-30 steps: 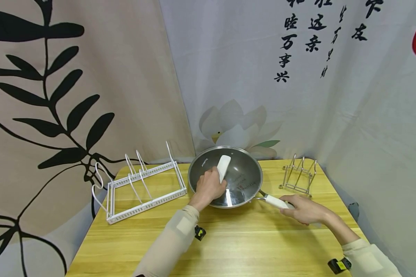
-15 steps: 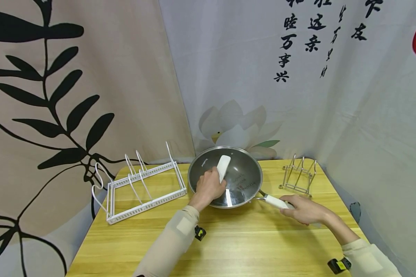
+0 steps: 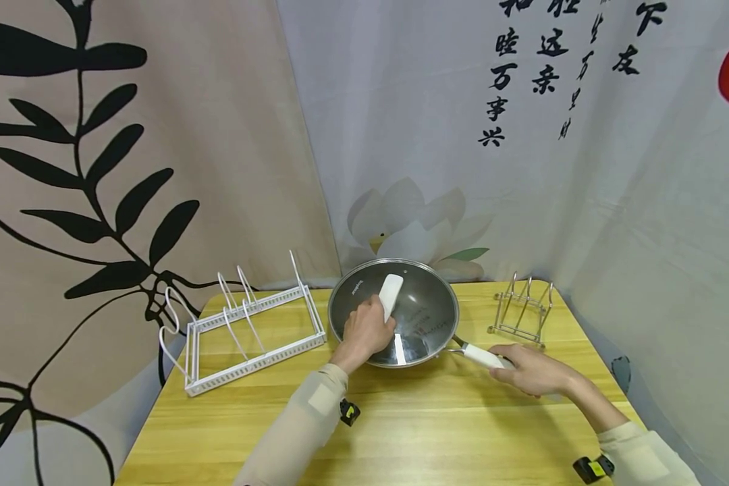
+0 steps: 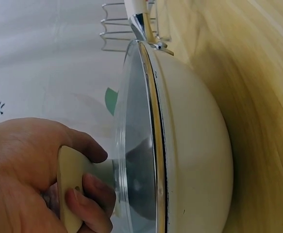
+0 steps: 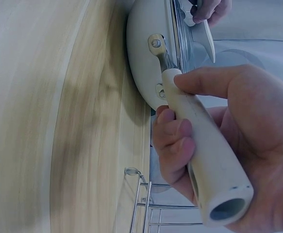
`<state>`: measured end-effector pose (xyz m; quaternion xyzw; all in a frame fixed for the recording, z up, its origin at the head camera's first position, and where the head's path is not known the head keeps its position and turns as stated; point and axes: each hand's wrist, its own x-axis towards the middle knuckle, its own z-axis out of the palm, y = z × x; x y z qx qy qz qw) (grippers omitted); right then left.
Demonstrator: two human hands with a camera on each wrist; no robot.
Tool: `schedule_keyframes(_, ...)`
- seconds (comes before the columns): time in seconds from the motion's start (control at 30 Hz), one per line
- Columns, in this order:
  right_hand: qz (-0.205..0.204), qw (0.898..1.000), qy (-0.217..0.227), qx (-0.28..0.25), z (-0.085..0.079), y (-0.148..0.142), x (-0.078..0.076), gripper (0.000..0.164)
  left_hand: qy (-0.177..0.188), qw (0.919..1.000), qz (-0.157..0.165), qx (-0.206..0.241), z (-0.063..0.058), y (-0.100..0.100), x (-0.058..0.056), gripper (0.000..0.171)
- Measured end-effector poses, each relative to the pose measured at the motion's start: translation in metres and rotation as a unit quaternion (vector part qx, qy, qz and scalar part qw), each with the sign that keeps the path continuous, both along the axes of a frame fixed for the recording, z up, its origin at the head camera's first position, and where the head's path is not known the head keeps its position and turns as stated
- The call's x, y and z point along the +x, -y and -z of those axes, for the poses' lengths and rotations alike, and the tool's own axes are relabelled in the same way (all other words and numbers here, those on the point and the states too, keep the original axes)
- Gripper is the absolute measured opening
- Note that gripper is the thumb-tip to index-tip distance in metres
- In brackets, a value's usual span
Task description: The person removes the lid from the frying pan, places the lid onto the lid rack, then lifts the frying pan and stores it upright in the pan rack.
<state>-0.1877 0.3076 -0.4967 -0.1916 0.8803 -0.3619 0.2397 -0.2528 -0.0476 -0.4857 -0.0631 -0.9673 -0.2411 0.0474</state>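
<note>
- Against the frames from a second and half a second ago, nothing on the counter (image 3: 401,432) has really moved: both of our hands sit where they were and the pan (image 3: 395,312) has not shifted; only the head view has tipped a touch.
- Our left hand (image 3: 364,332) has its fingers (image 4: 90,194) curled round the white lid handle (image 3: 391,294); the wrist view shows thumb and fingers wrapped on it, with the glass lid (image 4: 136,160) seated on the pan's rim just beyond the fingertips.
- Our right hand (image 3: 531,368) is clamped on the pan handle (image 5: 204,160), fingers (image 5: 173,141) wrapped under it and thumb over the top. The metal neck of the handle runs out ahead of the fingers to the pan's pale body (image 5: 146,58).
- The pan rests on the counter between our two hands, lid closed, no gap that we can see.
- We judge this to be the grasp stage: both grips are set, nothing is lifted yet.
- The next move, as we read it, calls for a steady hold on the pan handle while the lid comes straight up off the rim.
- A white rack (image 3: 249,327) stands out past the left knuckles; a small wire rack (image 3: 521,307) stands beyond the right fingers, apart from both hands.
</note>
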Motion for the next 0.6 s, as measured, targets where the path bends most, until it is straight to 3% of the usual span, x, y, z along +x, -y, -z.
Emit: schedule_keyframes(0.6, 0.002, 1.000, -0.007, 0.011, -0.0009, 0.0011, 0.0004, 0.045, 0.011, 0.9997, 0.006, 0.019, -0.0030, 0.0020, 0.0008, 0.034)
